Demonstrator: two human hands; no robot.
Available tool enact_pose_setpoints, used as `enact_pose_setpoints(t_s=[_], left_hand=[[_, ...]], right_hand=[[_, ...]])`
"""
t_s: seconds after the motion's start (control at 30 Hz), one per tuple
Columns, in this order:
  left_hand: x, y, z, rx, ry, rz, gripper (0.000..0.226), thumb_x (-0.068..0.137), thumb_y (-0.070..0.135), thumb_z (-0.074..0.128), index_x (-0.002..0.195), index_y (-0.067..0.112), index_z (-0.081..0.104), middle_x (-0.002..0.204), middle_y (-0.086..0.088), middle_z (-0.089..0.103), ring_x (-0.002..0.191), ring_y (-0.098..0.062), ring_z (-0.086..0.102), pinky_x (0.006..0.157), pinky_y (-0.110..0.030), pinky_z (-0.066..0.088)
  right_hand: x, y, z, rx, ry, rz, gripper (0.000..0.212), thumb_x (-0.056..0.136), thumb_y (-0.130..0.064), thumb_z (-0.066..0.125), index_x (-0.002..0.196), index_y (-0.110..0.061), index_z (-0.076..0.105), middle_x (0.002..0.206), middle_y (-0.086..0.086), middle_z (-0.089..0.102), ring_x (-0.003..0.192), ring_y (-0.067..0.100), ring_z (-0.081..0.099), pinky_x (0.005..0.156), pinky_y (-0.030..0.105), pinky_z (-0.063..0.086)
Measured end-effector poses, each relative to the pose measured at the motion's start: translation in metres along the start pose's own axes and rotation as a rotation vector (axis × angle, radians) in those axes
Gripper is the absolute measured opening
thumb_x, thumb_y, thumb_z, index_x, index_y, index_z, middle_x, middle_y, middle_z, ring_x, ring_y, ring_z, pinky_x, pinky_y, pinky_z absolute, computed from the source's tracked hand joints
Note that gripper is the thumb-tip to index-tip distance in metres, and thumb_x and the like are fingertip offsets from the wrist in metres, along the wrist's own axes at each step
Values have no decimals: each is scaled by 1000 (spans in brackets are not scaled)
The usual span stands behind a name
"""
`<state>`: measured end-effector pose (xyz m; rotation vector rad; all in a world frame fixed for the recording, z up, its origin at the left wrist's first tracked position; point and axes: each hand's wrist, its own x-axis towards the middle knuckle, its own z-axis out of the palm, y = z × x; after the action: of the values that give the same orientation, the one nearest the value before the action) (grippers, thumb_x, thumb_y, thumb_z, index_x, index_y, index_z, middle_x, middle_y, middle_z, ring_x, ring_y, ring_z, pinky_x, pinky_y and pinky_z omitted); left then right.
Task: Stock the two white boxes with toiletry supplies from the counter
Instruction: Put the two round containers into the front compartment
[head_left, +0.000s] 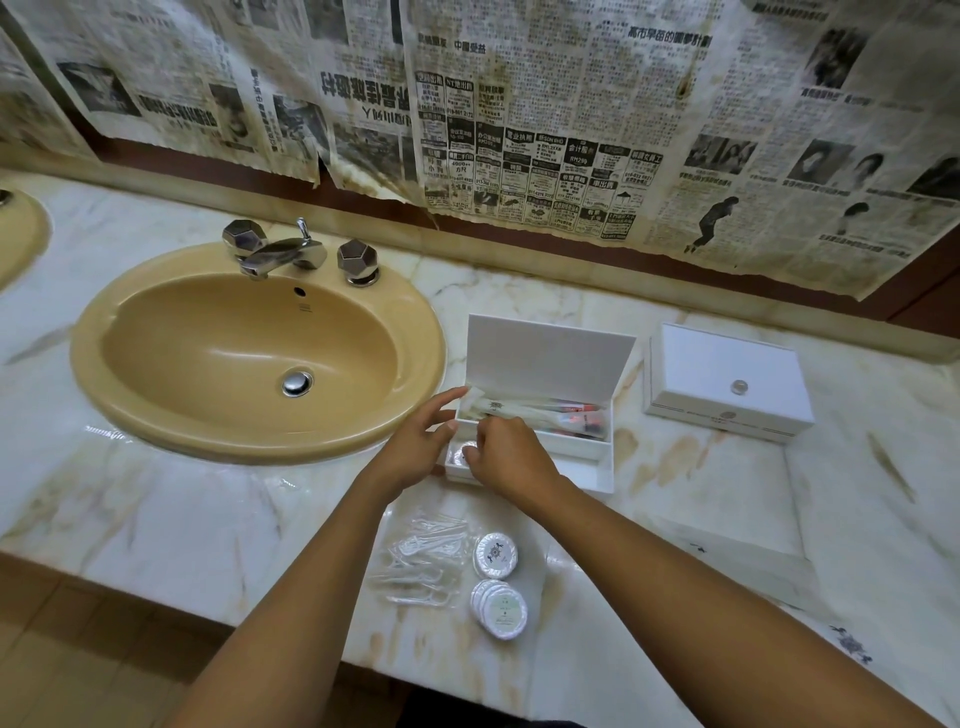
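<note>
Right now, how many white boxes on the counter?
2. The open box sits right of the sink, under both hands; the closed box sits further right, near the wall.

Dim, warm light is cast from above, glare is seen on the sink (249, 332) and faucet (283, 254), and edges are bent by wide-angle distortion.

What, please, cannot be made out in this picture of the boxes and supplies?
- Head view: the closed white box hides its contents under its lid.
- The open white box: its front compartment is covered by both hands, left and right.
- Labels on the round soaps are too small to read.
</note>
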<state>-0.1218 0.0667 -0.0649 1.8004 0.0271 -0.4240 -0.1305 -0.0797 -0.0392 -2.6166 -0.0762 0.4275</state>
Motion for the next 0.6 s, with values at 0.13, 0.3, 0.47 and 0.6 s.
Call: enact_pose_setpoints(t_s=[0.13,0.3,0.47,0.6], left_hand=[[1,-1,1,21,3,9,44,103,17,44,134,47,49,129,27,47,120,12,44,97,-41,51],[0,-1,1,3,-6,10,45,103,18,44,129,54,50,130,18,54,126,0,47,95,-44,52],[2,-2,1,-12,-1,-43,43,103,23,44,128,58,50,131,6,54,128,-7,46,97,-49,51],[2,-1,2,13,7,-53,43,103,23,44,129,57,49,134,5,52,130,-9,45,98,-43,49]], right_hand=[[-3,2,-4,43,-15,-7,14,89,-22,55,85,-10,58,93,14,66,84,28,60,64,27,38],[-20,2,-16,32,55,-87,23,89,-28,58,105,-11,62,102,7,66,94,24,60,68,27,38],[-49,1,-26,-49,76,-191,25,89,-33,58,109,-20,63,103,0,66,96,21,60,74,28,41],[-70,7,-19,-123,-7,-211,26,87,-37,59,109,-22,63,106,2,66,97,24,60,78,32,45]])
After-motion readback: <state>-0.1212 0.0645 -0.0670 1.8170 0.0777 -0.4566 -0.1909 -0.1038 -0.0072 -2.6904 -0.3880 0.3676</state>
